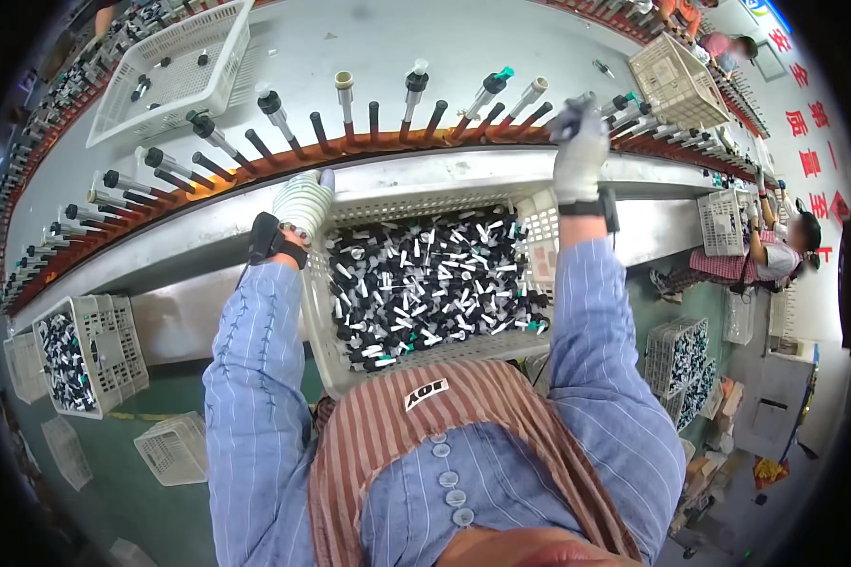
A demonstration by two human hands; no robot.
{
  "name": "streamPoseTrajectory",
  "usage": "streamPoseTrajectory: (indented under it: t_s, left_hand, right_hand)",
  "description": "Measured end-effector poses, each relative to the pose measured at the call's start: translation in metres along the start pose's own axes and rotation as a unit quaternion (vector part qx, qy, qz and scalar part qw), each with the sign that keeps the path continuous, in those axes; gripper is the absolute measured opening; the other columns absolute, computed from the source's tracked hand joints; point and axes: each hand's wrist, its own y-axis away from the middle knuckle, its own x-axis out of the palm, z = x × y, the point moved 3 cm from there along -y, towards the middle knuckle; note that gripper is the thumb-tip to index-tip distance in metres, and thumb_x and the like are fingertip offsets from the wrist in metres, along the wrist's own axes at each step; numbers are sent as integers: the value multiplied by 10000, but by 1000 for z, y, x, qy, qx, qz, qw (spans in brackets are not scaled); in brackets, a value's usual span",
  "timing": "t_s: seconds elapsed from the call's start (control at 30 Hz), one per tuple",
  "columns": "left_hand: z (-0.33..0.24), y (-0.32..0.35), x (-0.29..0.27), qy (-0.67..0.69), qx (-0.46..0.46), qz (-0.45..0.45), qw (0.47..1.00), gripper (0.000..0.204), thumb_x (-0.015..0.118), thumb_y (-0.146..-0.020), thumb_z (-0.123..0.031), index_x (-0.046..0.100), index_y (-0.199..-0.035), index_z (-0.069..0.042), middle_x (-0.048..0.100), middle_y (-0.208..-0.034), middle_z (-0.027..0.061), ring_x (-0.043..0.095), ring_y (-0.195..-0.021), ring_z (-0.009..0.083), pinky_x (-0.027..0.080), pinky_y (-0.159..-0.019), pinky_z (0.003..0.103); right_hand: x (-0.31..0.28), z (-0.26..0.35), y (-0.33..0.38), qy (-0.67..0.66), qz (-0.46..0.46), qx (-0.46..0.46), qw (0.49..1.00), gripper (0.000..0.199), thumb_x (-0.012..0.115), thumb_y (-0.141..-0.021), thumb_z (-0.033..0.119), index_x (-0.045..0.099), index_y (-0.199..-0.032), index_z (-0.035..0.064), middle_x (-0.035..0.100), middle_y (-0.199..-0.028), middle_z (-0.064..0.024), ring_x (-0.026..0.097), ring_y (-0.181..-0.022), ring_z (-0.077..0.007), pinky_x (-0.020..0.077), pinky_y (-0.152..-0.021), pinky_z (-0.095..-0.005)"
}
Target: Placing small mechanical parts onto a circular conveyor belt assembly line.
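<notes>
My left hand (304,200), in a pale striped glove, is at the far left corner of a white plastic basket (318,326). Its fingers are curled together, and whatever they hold is hidden. The basket is full of small black, white and green plastic parts (425,283). Farther right, my right hand (580,156), in a white glove with dark fingertips, reaches over the metal ledge to a row of upright rods. Its fingers are bent closed and somewhat blurred around something I cannot make out. Close by, a rod carries a black part with a green tip (493,85).
Dark rods (374,121) run in a curved line along an orange-brown rail beyond the ledge (425,174). A shallow white tray (170,80) lies at far left, a beige basket (676,80) at far right. Filled baskets (71,359) stand lower left; another person (780,250) works at right.
</notes>
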Motion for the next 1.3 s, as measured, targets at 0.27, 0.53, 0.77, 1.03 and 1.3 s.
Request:
streamPoseTrajectory:
  t_s: [0.27,0.53,0.77,1.03,1.3]
  left_hand:
    - [2,7,4,41,-15,11,999,432,445,-973,-414,696,-1075,-76,685,-1053,217,642,-1018,372,487,-915,459]
    - [-3,-11,4,28,-2,27,999,465,435,-968,-431,686,-1067,-52,672,-1078,235,631,-1026,403,479,-899,494]
    - [12,-2,6,14,-32,17,999,495,398,-975,-437,671,-1117,-49,686,-1077,207,636,-1044,383,483,-921,466]
    - [-1,1,3,11,-32,13,999,493,412,-969,-440,699,-1037,-45,677,-1047,239,645,-1002,397,489,-896,484]
    - [-4,-4,3,28,-20,8,999,495,422,-958,-442,696,-1055,-40,666,-1046,255,631,-1018,408,478,-900,480]
  right_hand:
    - [64,-48,-63,222,83,-121,964,579,417,-1009,440,702,-731,20,694,-675,-83,619,-633,-171,482,-683,-335]
    - [120,-99,-71,241,184,-23,953,521,530,-965,450,650,-659,45,620,-582,-69,578,-563,-179,473,-607,-350]
    - [122,-39,49,219,181,-308,908,148,573,-915,137,619,-925,-3,657,-803,-138,638,-765,-306,497,-705,-376]
    - [-4,-208,203,482,524,-136,689,353,613,-772,-15,627,-1118,53,572,-1257,-200,640,-1013,-375,513,-914,-442]
    - [-5,-221,216,556,583,-52,590,233,571,-910,234,658,-1045,66,671,-1011,-190,671,-926,-357,542,-802,-456]
